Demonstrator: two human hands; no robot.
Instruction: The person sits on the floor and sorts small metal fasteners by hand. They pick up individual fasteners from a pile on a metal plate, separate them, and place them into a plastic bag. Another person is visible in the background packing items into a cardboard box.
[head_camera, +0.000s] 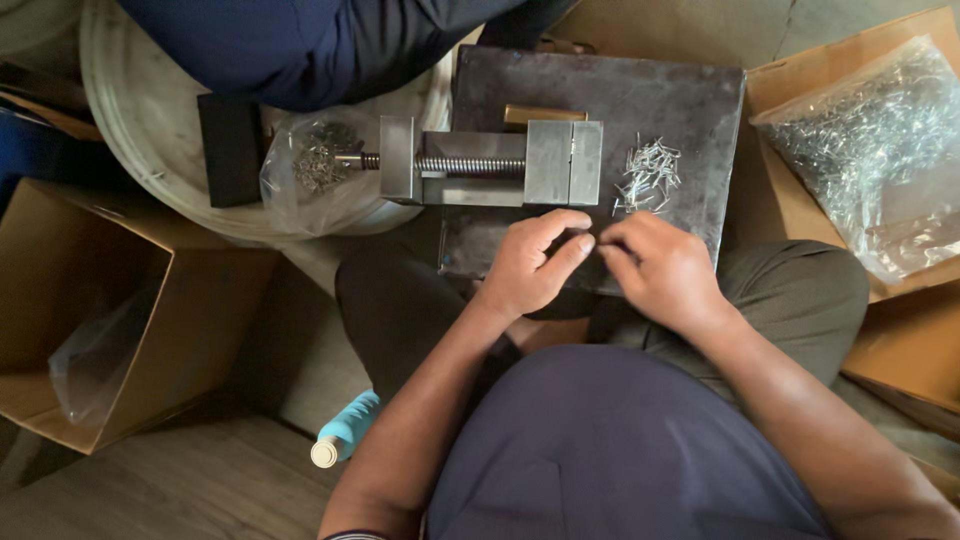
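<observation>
At the centre of the frame the person's two hands meet above the near edge of a dark, worn steel plate (660, 100) resting over their lap. The left hand (530, 265) is curled, thumb and forefinger pressed together; the right hand (660, 270) is likewise pinched, its fingertips touching those of the left. Whatever they pinch between them is too small to make out.

Just above the hands, a grey steel machine vise (490, 160) lies across the plate, its threaded screw pointing toward the left of the frame and its jaws closed together. A small brass-coloured bar (543, 114) lies just behind it. To the right of the vise, a loose heap of small silvery metal pins (648, 177) sits on the plate, near the right hand.

Left of the vise, a clear plastic bag of dark metal bits (318, 165) rests on a pale round drum lid (150, 130). At the upper right, a clear bag of shiny pins (880, 150) lies in a brown cardboard box (900, 350). An open cardboard box (90, 300) stands at the lower left, and a light blue bottle (347, 428) lies near the person's knee.
</observation>
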